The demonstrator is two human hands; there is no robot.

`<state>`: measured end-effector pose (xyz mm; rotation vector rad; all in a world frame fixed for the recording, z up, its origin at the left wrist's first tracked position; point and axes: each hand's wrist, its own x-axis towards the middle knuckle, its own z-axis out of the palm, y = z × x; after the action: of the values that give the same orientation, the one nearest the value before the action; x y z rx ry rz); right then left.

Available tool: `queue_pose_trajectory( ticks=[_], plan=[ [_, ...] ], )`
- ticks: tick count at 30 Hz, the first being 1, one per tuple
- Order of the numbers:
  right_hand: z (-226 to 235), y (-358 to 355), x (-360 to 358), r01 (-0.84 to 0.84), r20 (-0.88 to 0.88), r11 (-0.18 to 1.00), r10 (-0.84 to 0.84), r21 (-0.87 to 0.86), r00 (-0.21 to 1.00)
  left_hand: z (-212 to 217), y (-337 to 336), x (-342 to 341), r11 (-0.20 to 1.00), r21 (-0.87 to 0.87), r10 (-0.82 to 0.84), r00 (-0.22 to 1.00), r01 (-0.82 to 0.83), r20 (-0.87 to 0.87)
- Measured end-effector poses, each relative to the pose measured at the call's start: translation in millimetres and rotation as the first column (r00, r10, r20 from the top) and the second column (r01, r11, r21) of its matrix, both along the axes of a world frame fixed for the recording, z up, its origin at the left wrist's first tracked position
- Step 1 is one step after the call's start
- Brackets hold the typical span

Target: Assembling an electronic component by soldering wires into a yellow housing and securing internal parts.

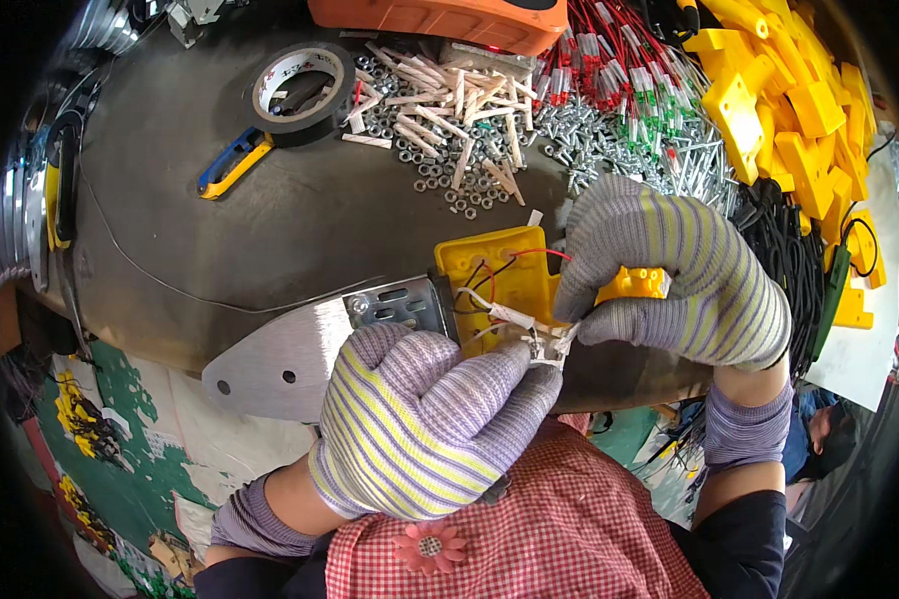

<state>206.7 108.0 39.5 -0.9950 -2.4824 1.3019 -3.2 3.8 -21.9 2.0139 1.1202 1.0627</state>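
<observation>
Both my hands wear striped knit gloves. My left hand [435, 414] pinches a small white connector [541, 349] with metal in it between thumb and fingertips. My right hand [674, 275] is closed, its thumb and forefinger pressed together at the white piece's right end; the exact grip is partly hidden. Just behind the fingertips lies an open yellow plastic housing [469, 257], with red, black and white wires [486, 285] running out of it. A slotted metal bracket [400, 304] joins the housing to a pointed silver plate [270, 364], which reaches left past my left hand.
Behind my hands are heaps of nuts [459, 197], white strips [440, 100], screws [594, 140] and small lamps on red wires [609, 70]. Tape [340, 120] and a utility knife [235, 165] lie left. Yellow housings [809, 110] and black cables [779, 240] are piled right. An orange case [440, 20] stands behind.
</observation>
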Motion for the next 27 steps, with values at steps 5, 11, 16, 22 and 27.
queue_pose_trajectory(
  ticks=[5, 11, 16, 22, 27],
  plan=[
    [-5.2, 4.5, 4.4, -0.099, -0.048, 0.995, 0.099, 0.008, 0.994, -1.4, 0.2, -0.6, 0.998, 0.065, 0.005, 1.000, -0.004, -0.005],
    [-9.1, 0.6, 5.0, -0.094, -0.068, 0.996, 0.094, 0.003, 0.993, 3.6, -2.5, -0.5, 0.987, 0.160, 0.023, 0.995, -0.008, -0.094],
    [-10.1, -2.2, 4.8, -0.047, -0.071, 0.999, 0.046, -0.005, 0.996, -3.7, -5.2, 3.1, 0.986, 0.165, 0.048, 0.993, -0.030, -0.104],
    [-6.3, 4.0, 1.2, -0.057, -0.028, 0.995, 0.055, -0.076, 0.998, 0.8, -2.7, 2.0, 0.975, 0.221, 0.055, 0.990, -0.025, -0.127],
    [-2.2, 6.6, -4.0, -0.173, 0.049, 0.983, 0.176, -0.063, 0.983, 4.2, -2.8, -0.4, 0.998, 0.063, 0.024, 0.998, -0.020, -0.059]
  ],
)
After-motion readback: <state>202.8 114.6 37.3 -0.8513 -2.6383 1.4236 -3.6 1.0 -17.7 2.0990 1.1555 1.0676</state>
